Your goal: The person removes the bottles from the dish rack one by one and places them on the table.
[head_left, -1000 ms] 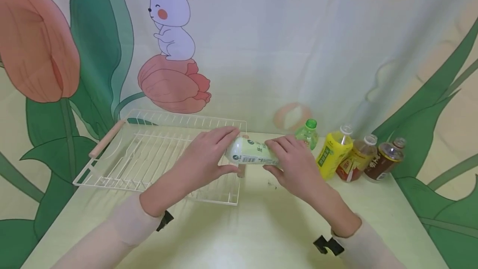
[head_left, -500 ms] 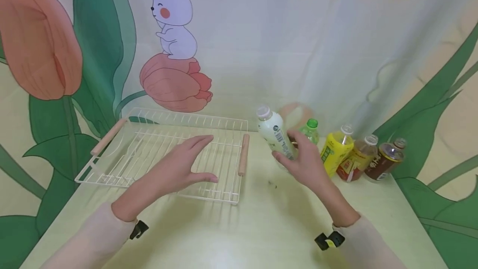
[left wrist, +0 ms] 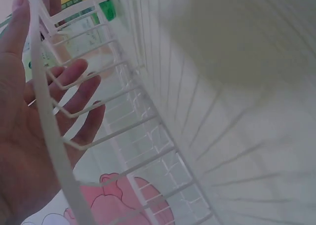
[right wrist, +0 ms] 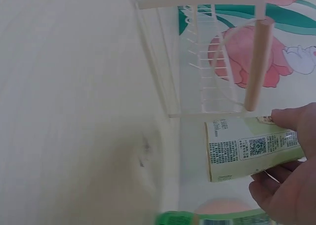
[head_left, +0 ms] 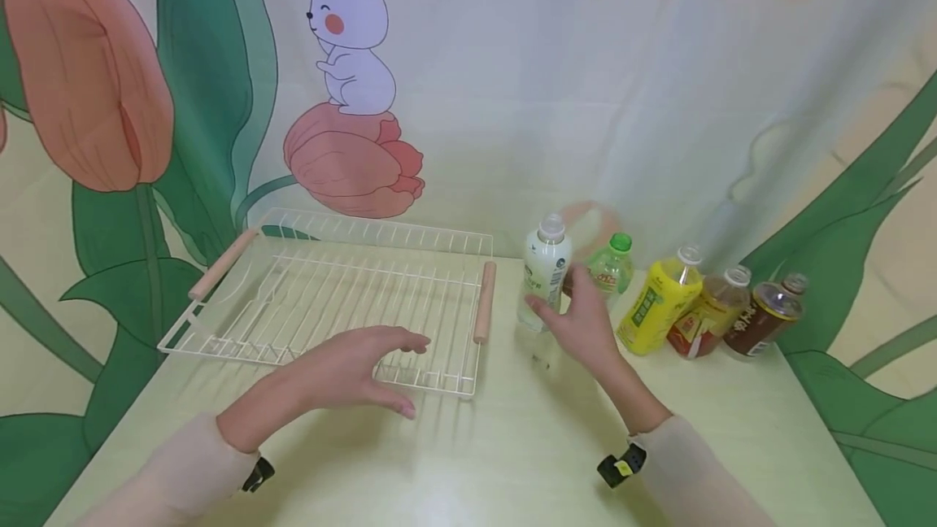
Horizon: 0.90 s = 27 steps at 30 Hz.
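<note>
My right hand (head_left: 586, 324) grips a pale green-and-white drink bottle (head_left: 545, 267) that stands upright at the back of the table, right of the wire rack. In the right wrist view the thumb and fingers lie on either side of the bottle's printed label (right wrist: 252, 148). Whether its base touches the table is unclear. My left hand (head_left: 351, 368) hovers by the front edge of the white wire rack (head_left: 381, 224), thumb and fingers spread apart, holding nothing. The left wrist view shows this hand (left wrist: 29, 136) beyond the rack's wires.
Right of the held bottle stand a green-capped bottle (head_left: 611, 267), a yellow bottle (head_left: 660, 303), a red-labelled bottle (head_left: 708, 311) and a brown bottle (head_left: 764, 317). The rack has wooden handles (head_left: 485, 299) at both ends. A printed curtain (head_left: 512, 104) hangs behind the table.
My left hand let go of the bottle and moved left and toward the front. My right hand turned the bottle from lying sideways to upright and brought it down beside the green-capped one.
</note>
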Motion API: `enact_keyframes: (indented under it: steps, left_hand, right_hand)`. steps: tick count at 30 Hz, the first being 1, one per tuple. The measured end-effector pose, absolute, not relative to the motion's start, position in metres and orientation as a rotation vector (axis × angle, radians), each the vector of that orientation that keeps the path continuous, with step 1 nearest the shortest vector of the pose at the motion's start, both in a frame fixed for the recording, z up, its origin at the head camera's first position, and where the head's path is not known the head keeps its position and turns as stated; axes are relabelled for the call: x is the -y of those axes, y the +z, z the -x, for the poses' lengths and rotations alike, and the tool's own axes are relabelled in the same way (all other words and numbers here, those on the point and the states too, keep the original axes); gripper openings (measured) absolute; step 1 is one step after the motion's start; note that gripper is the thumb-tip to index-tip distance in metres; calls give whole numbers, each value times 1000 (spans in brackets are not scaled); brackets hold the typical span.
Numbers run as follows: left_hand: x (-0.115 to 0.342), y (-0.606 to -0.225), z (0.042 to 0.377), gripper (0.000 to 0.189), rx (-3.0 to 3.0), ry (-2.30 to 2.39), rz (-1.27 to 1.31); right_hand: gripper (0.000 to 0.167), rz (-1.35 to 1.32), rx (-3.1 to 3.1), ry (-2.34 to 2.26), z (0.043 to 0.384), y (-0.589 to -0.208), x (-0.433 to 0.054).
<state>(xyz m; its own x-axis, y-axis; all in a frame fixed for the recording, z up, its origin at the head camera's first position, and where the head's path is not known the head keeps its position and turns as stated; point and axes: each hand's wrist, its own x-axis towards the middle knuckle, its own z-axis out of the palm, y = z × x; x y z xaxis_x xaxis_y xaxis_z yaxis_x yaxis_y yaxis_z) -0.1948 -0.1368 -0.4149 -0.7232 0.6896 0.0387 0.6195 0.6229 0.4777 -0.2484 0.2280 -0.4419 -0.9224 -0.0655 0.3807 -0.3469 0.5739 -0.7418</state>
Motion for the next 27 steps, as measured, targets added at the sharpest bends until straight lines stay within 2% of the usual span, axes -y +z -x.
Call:
enact_keyframes:
  steps: [5, 8, 17, 23, 27]
  left_hand:
    - [134, -427, 197, 60, -2661, 656, -1174]
    - [133, -430, 197, 52, -2651, 657, -1211]
    - [124, -432, 194, 40, -2699, 653, -1184]
    - [123, -432, 195, 45, -2728, 658, -1168]
    - [124, -431, 196, 47, -2724, 661, -1154]
  right_hand:
    - [59, -259, 2563, 1228, 253, -459, -221]
    - [59, -226, 2589, 1220, 255, -464, -218]
    - [61, -201, 2607, 1245, 260, -479, -224]
    - [64, -171, 2665, 1198, 264, -480, -226]
    - [74, -164, 2806, 1166, 261, -480, -226]
